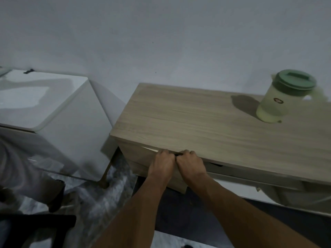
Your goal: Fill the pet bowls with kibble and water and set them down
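A pale green jug (279,101) with a darker green lid stands upright on the wooden cabinet top (206,119), at its far right. My left hand (162,163) and my right hand (190,163) sit side by side at the cabinet's front edge. Both curl their fingers over the top edge of the upper drawer front (141,158), which stands slightly out from the cabinet, a thin pale gap showing at its left. No pet bowl or kibble is in view.
A white appliance (53,108) stands left of the cabinet, with a narrow gap between them. A second drawer front (241,174) runs to the right under the cabinet top. A person's legs (32,176) are at the lower left over a grey patterned floor.
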A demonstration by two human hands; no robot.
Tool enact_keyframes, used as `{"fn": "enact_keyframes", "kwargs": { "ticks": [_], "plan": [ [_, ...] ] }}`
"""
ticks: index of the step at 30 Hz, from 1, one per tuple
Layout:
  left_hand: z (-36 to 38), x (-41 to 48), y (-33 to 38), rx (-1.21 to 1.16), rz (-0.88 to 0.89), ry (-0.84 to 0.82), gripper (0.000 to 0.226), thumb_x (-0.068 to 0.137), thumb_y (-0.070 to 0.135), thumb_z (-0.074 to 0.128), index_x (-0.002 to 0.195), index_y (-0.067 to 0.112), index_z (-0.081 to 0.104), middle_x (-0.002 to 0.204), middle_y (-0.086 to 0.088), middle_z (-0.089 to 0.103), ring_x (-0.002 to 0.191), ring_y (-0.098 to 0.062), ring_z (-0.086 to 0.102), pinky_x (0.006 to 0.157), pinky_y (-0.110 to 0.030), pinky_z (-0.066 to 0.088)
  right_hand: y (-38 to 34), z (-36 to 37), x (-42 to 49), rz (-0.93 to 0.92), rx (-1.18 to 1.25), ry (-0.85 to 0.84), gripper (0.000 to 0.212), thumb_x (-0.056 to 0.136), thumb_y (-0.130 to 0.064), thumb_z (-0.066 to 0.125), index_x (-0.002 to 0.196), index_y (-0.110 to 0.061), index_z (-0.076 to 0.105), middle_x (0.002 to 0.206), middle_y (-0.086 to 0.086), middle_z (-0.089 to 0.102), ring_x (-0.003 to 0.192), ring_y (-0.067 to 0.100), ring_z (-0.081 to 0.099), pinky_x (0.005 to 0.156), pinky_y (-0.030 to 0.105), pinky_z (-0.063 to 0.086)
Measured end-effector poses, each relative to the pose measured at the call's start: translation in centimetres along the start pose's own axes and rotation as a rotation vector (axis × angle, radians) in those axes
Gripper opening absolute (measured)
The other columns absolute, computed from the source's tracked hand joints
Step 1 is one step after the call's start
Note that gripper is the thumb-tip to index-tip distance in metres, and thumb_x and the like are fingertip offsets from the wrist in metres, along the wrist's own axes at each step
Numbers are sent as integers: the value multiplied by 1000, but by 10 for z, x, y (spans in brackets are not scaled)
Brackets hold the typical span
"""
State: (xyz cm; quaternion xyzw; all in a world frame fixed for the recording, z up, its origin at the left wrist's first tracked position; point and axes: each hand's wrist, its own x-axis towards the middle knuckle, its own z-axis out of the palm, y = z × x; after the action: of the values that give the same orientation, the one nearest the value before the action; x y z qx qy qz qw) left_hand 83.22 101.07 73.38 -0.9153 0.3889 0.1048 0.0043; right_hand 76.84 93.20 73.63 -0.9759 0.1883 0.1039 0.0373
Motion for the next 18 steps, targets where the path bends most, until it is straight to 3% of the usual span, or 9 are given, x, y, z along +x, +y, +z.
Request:
{"fn": "enact_keyframes", "kwargs": {
  "ticks": [18],
  "plan": [
    [-5, 12, -12, 52, 52, 16, 27, 101, 8, 38, 121, 6, 56, 125, -16, 55, 117, -32, 54, 91, -39, 46, 10, 1, 6, -47, -123, 33, 34, 92, 9, 45, 125, 2, 52, 121, 20, 57, 110, 34, 59, 85, 40, 51]
  ]
}}
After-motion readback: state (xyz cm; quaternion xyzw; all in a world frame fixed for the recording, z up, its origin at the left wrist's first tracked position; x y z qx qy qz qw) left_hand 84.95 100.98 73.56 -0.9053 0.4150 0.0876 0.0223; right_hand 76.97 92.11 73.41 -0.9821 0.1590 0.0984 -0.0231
